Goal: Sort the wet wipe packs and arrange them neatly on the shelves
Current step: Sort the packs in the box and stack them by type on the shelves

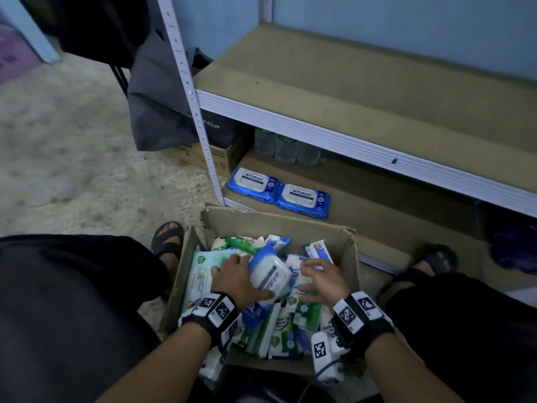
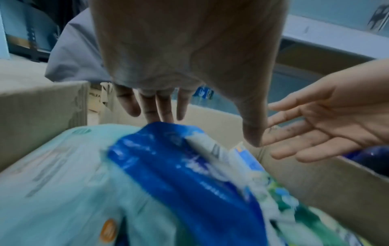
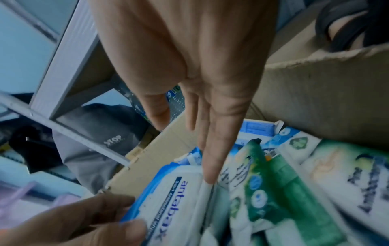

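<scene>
A tall metal shelving unit [image 1: 360, 141] with pale perforated uprights and flat brown boards fills the space ahead of me. A dark grey fabric bag [image 1: 157, 106] hangs against its left upright, and clear plastic bottles [image 1: 279, 146] stand in shadow at the back of the lowest board. The floor [image 1: 72, 146] to the left is rough, mottled concrete.

Between my knees sits an open cardboard box [image 1: 279, 225], corrugated, with ragged, torn flaps. It is heaped with soft plastic wet wipe packs [image 1: 293, 318] in white, green and blue, lying at all angles. A large pale mint pack [image 1: 200, 271] rests against the box's left wall.

On the lowest shelf board, just beyond the box, two blue packs [image 1: 279, 191] labelled "antabax" lie flat side by side, touching, each with a white rectangular lid.

My left hand [image 1: 235, 279] grips another blue pack [image 1: 268, 274] of the same kind, tilted on top of the heap, thumb along its near edge and fingers over the far side; its glossy wrapper looks crinkled in the left wrist view. My right hand [image 1: 322, 282] is relaxed and holds nothing, fingers spread and lightly bent, hovering just right of that pack; from the right wrist view one fingertip [image 3: 210, 178] seems to touch the white lid.

Both wrists carry black straps with square black-and-white markers.
</scene>
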